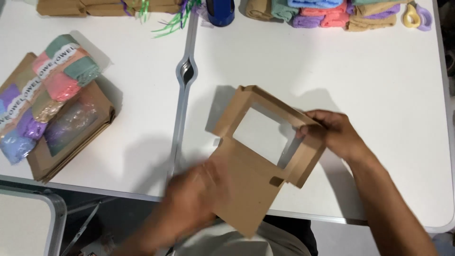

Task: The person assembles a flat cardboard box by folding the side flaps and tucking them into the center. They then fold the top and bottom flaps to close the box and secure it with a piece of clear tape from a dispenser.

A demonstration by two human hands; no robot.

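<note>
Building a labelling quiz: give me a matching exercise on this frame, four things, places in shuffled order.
Things:
1. flat cardboard window box
2. wrapped towel bundle
3. blue cylinder
4. scissors

Places:
a. top right corner of the table
b. on the stack of boxes at left
c. top edge, by the table seam
d. held between left hand and right hand

Pairs: 1-d, 2-b, 3-c, 4-a

A packing workstation: white folding tables [332, 61] hold stacked windowed cardboard boxes [71, 137] and rolled coloured towels [322, 12].
</note>
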